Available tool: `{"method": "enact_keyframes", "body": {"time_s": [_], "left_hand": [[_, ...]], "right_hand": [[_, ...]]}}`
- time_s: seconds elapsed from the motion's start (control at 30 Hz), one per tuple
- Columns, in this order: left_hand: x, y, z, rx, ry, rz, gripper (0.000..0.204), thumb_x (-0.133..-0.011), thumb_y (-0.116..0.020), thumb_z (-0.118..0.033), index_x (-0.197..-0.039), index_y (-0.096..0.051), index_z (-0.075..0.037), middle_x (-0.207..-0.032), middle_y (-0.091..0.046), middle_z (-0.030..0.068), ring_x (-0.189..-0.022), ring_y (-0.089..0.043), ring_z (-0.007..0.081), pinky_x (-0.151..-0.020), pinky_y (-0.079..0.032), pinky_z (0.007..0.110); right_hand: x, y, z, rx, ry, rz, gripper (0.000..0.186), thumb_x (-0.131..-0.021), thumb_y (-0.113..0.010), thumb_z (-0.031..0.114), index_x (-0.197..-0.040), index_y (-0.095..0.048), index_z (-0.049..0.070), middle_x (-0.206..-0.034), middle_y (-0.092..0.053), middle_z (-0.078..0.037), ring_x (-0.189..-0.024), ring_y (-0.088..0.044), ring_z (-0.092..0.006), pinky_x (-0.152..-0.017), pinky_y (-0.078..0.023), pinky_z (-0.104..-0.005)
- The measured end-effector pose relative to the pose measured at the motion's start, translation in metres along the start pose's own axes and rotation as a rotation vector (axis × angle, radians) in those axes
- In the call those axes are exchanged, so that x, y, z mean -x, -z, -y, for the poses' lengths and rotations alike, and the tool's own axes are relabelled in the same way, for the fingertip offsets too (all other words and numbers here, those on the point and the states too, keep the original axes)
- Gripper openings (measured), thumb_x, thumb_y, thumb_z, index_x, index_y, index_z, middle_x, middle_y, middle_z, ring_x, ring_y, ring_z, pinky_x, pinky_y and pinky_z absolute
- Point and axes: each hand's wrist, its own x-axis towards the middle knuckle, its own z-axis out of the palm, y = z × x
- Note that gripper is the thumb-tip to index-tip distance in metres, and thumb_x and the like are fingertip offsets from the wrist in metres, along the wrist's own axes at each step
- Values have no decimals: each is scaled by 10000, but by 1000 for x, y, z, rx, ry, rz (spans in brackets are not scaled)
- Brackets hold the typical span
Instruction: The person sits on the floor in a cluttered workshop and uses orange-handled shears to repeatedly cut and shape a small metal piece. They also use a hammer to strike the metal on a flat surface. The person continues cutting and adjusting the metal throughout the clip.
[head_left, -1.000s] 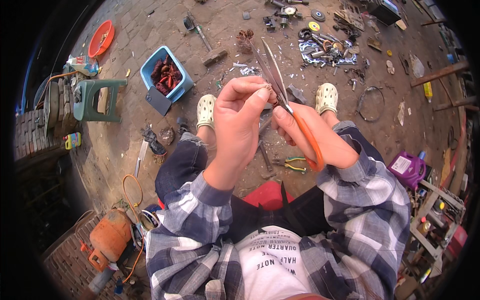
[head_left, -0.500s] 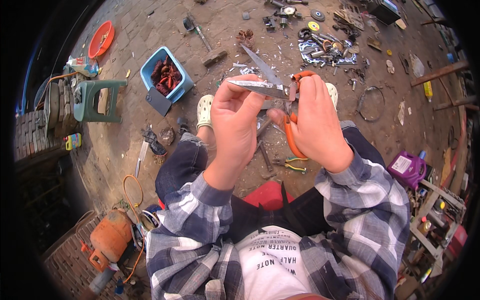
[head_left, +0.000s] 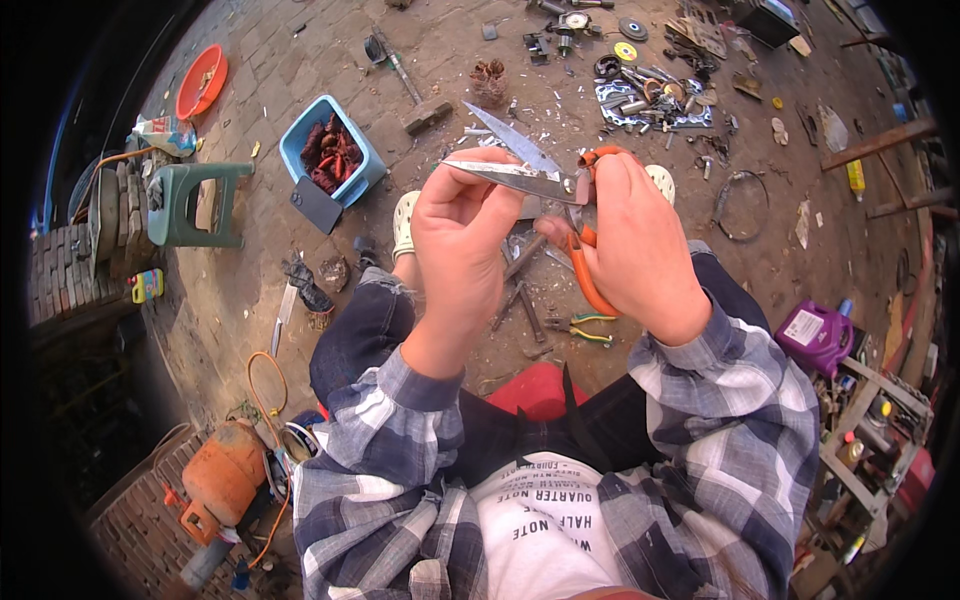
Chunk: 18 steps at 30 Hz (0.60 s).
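A pair of scissors [head_left: 512, 138] with long grey blades and orange handles is held up in front of my chest. Its blades are spread apart, tips toward the upper left. My right hand [head_left: 645, 245] is wrapped round the orange handles, with one loop hanging below the fingers. My left hand [head_left: 458, 235] is closed, thumb and fingers on the nearer blade; part of the grip is hidden behind that blade. Below the hands, a pair of pliers [head_left: 585, 328] with yellow-green handles lies on the ground, near a hammer-like tool [head_left: 531, 312].
At left are a blue bin [head_left: 370, 180] with dark red contents, a green stool [head_left: 185, 210] and a knife [head_left: 283, 315]. An orange tank [head_left: 225, 470] stands lower left. Metal parts [head_left: 655, 95] lie upper right. A purple jug [head_left: 815, 338] stands beside a cluttered rack [head_left: 875, 500].
The scissors' blade tips have shifted slightly left, and the gap between the blades has narrowed a little. My left hand has moved slightly left with them. The right hand keeps its hold.
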Motion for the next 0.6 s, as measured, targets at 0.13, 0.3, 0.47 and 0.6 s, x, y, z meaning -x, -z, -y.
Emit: {"method": "enact_keyframes", "body": {"time_s": [0.13, 0.3, 0.47, 0.6], "left_hand": [[-1, -2, -1, 39, 38, -13, 117, -842, -606, 29, -955, -579, 8, -960, -610, 59, -876, -574, 119, -815, -466, 276], [-3, 4, 1, 197, 134, 26, 112, -856, -599, -5, -966, -587, 11, -932, -614, 62, -865, -581, 136, -810, -472, 296], [0, -1, 0, 126, 235, 112, 103, -861, -592, -16, -960, -601, 9, -946, -614, 58, -864, -584, 138, -826, -464, 288], [2, -1, 1, 33, 241, 140, 100, -863, -591, -15, -960, -607, 2, -960, -612, 58, -869, -586, 140, -829, -462, 292]], "right_hand": [[-2, 2, 0, 10, 56, -17, 548, -732, -744, 343, -1031, -502, -48, -913, -541, -176, -850, -544, -356, -732, -456, -402], [-3, 2, -11, -748, -219, 207, 408, -830, -671, 343, -978, -529, -10, -897, -549, -107, -819, -543, -205, -692, -437, -324], [-7, 7, -14, -1295, -404, 223, 265, -854, -631, 250, -960, -542, 24, -907, -554, -65, -834, -529, -122, -736, -421, -271], [-9, 10, -9, -1359, -451, 171, 221, -829, -635, 157, -946, -504, 24, -919, -563, -60, -833, -529, -132, -757, -429, -283]]}}
